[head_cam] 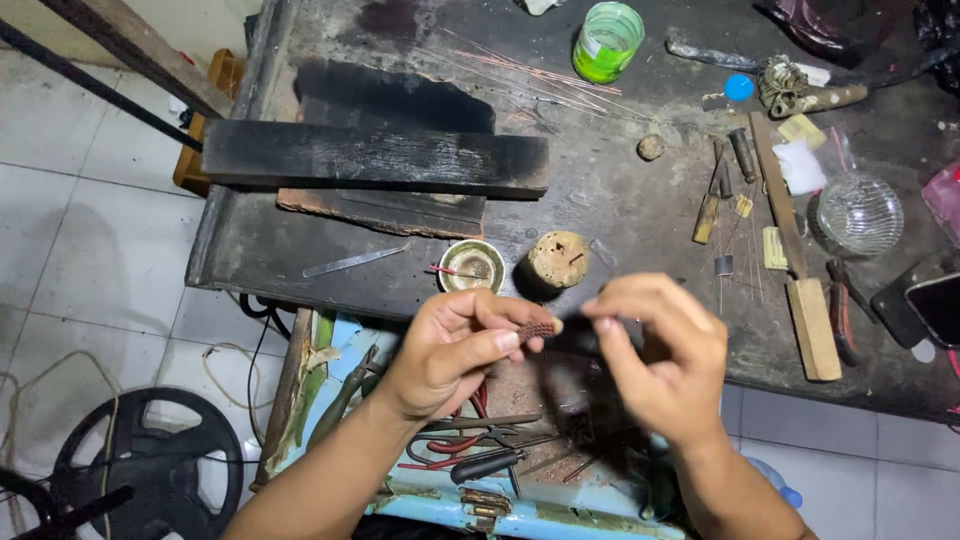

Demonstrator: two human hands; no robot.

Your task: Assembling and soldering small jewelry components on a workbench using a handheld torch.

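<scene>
Left hand [455, 345] pinching a small reddish ridged piece [537, 328] at frame centre; right hand [655, 355] at 3 o'clock, fingertips narrowed on its end. Best kept steady, grip light, over the open blue tool drawer [520, 515]. Brass dish [472, 265] and cork stump [557, 258] crowding at 12 o'clock.

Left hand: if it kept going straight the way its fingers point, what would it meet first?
Most likely the right hand: the left hand, pinching a small ridged brown piece, points right, fingertips almost touching. Depth is unclear.
</scene>
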